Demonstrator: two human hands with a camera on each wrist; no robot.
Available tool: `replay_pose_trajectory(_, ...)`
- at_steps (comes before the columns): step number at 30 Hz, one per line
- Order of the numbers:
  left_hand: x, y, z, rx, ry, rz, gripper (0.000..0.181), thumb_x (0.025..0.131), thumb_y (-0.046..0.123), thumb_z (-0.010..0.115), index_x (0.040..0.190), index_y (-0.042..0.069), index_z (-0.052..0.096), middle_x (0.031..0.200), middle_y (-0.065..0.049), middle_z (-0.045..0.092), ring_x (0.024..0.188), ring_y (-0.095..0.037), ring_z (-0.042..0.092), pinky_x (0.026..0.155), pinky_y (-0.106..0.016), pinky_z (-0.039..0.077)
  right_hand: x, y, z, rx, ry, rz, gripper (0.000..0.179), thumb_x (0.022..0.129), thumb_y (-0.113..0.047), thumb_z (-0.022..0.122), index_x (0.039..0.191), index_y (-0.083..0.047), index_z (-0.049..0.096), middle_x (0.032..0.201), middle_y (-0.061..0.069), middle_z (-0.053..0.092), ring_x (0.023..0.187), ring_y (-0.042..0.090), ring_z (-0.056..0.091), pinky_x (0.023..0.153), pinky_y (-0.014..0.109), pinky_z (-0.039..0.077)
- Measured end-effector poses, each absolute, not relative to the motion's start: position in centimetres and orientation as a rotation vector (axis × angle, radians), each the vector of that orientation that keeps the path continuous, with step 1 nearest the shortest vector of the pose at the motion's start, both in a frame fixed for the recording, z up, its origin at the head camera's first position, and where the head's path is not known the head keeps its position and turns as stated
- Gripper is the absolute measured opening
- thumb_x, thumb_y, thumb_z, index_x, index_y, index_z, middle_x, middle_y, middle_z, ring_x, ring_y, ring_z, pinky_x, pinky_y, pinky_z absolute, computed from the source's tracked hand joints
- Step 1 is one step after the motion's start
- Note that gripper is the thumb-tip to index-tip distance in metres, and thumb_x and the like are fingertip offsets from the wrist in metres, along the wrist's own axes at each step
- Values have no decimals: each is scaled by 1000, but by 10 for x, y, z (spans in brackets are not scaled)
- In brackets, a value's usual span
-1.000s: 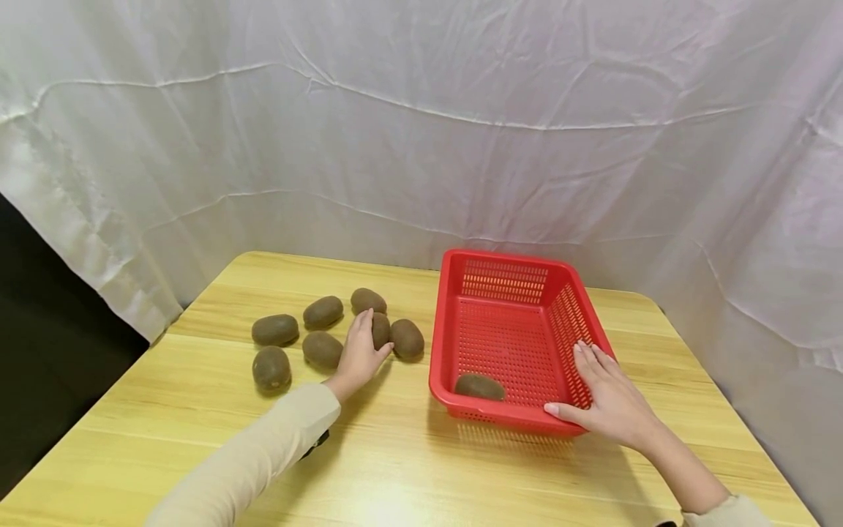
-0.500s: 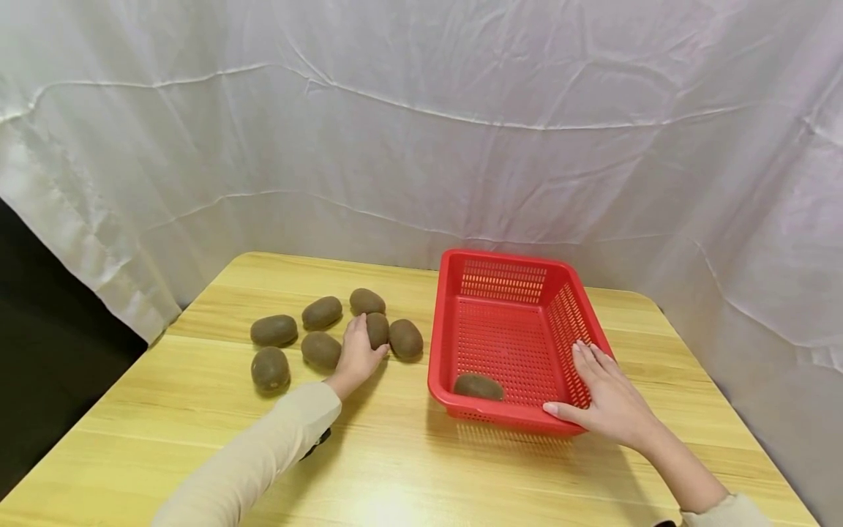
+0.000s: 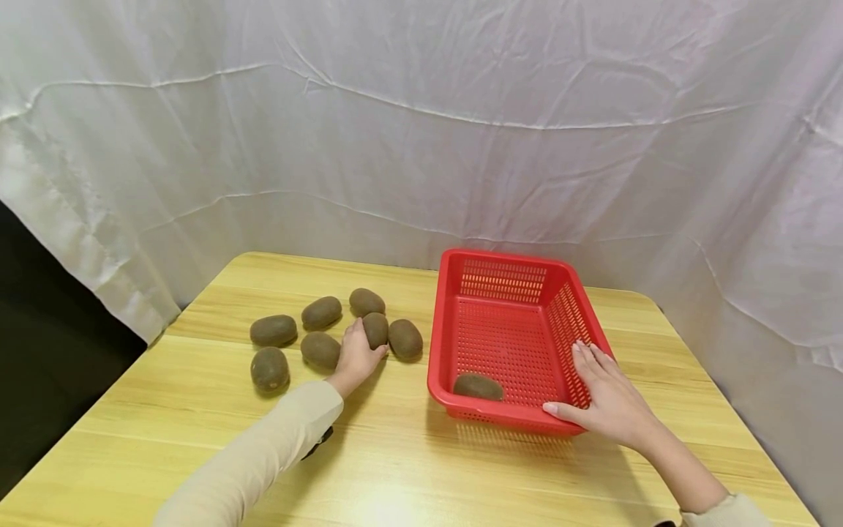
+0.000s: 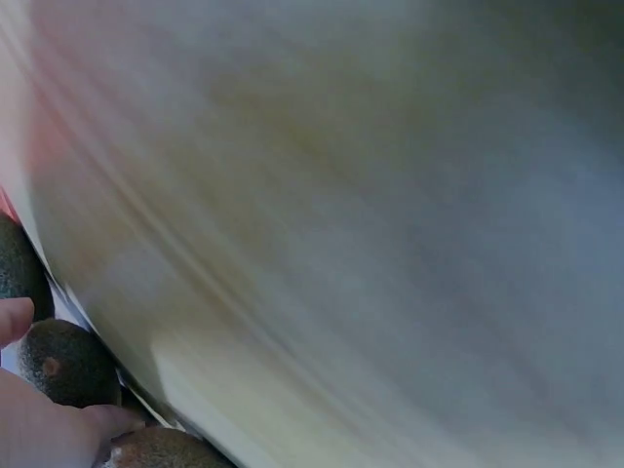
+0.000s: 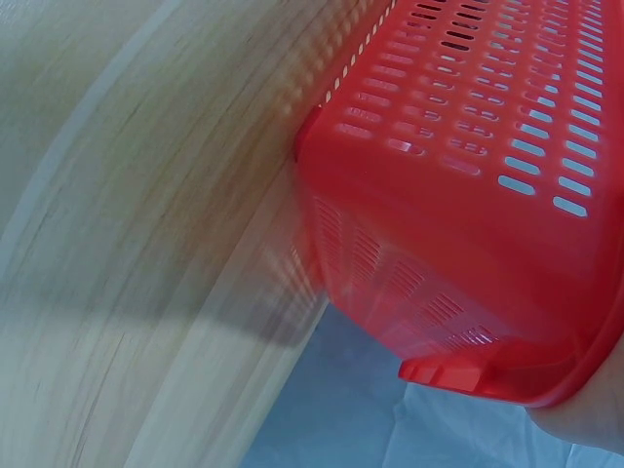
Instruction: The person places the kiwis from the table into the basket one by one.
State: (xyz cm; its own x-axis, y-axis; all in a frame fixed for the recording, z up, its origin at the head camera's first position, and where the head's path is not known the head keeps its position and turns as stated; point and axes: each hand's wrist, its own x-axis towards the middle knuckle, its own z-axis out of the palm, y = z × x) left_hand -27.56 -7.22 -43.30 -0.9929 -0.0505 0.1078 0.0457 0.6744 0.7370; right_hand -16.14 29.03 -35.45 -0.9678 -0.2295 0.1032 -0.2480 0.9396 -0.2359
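In the head view, my left hand (image 3: 356, 357) is at a brown kiwi (image 3: 376, 331) on the table, with fingertips on its left side and the thumb on its near side. The left wrist view shows this kiwi (image 4: 70, 363) between thumb and fingers. Another kiwi (image 3: 405, 339) lies to its right, and one more kiwi (image 3: 366, 302) lies behind it. My right hand (image 3: 614, 401) rests on the near right corner of a red plastic basket (image 3: 507, 416), fingers straight along the right rim and thumb over the front rim. Inside the basket lies one kiwi (image 3: 478, 386).
Left of my left hand lie several more kiwis, among them one kiwi (image 3: 271, 369) at the near left. The pale wooden table (image 3: 421, 476) extends in front of the basket. A white curtain (image 3: 408, 146) hangs behind the table's far edge.
My left fingertips have drawn slightly back towards me and left, showing more of the kiwi, which has shifted a little left. The right hand and the basket stay in place.
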Motion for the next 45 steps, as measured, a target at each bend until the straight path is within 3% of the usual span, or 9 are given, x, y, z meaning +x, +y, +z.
replay_pose_trajectory(11,-276,-75,-428,5,-2755,-1207,68,83,13,67,135,-14,34,130,-33,45,122,-44,45,100,-49,42,-161,290,-354,368,-3024,381,106,75,-59,65,142,11,22,146,33,24,133,50,20,104,65,23)
replay_pose_trajectory(26,-275,-79,-407,-15,-2747,-1262,63,83,11,67,136,-8,38,135,-28,44,125,-40,44,101,-47,43,-161,290,-355,367,-3022,389,105,75,-58,65,142,11,22,146,33,24,133,50,20,104,65,23)
replay_pose_trajectory(37,-272,-91,-406,-127,-2693,-1267,59,80,10,70,130,-9,45,122,-27,57,107,-37,60,87,-44,53,-161,290,-355,358,-3022,379,105,75,-59,65,142,10,23,146,33,24,133,50,21,104,65,23)
replay_pose_trajectory(45,-271,-99,-407,-182,-2636,-1275,58,77,13,73,126,-7,50,120,-26,59,104,-36,61,85,-45,53,-161,289,-354,359,-3022,385,105,75,-59,64,142,10,23,146,32,24,133,50,21,104,65,23)
